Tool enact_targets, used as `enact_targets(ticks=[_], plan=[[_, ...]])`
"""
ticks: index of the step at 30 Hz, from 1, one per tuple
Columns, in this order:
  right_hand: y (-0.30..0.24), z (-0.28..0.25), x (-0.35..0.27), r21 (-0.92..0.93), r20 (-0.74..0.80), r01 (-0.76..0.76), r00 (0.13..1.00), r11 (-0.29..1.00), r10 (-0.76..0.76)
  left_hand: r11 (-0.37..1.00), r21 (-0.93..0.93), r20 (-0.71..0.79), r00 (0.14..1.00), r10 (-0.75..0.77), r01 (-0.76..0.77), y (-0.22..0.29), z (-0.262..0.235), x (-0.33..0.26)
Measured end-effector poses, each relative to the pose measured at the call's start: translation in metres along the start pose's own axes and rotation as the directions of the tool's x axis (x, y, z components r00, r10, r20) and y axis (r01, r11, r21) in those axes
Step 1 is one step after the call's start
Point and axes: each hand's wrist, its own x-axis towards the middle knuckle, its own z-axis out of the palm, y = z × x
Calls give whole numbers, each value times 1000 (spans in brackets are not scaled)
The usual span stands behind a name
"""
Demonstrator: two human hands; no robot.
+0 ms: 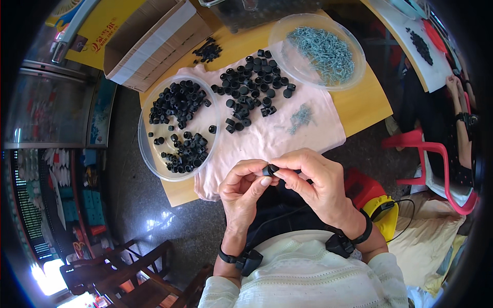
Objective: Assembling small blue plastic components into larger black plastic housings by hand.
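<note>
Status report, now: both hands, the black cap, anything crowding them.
Left hand and right hand pinch one small black cap together, above the table edge. Loose black caps lie on the pink cloth beyond. Nothing between hands and cloth.

Both hands, the left hand (245, 186) and right hand (313, 179), meet low in the centre of the frame over the cloth's (267, 141) near edge. Straight above them a bare strip of cloth lies open. Further up, loose black caps (251, 87) crowd the middle. The cap dish (149, 149) blocks the left, the screw dish (317, 50) the upper right. A small screw heap (301, 117) sits right of centre. The box (154, 41) closes the upper left.
</note>
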Motion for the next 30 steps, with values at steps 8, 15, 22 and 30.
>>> enact_targets(ticks=[8, 15, 22, 30], plan=[[1, -1, 4, -305, -26, 311, 942, 900, -334, 988, -134, 11, 998, -69, 70, 0, 4, -1], [7, 3, 5, -387, -8, 341, 928, 857, -372, 955, -235, -74, 977, -202, 179, -2, 7, -5], [12, -1, 6, -395, 44, 400, 907, 827, -418, 898, -355, -58, 953, -298, 259, -3, 6, -6], [19, -6, 8, -382, 109, 437, 896, 815, -430, 913, -305, -70, 950, -305, 270, -6, 6, -2]])
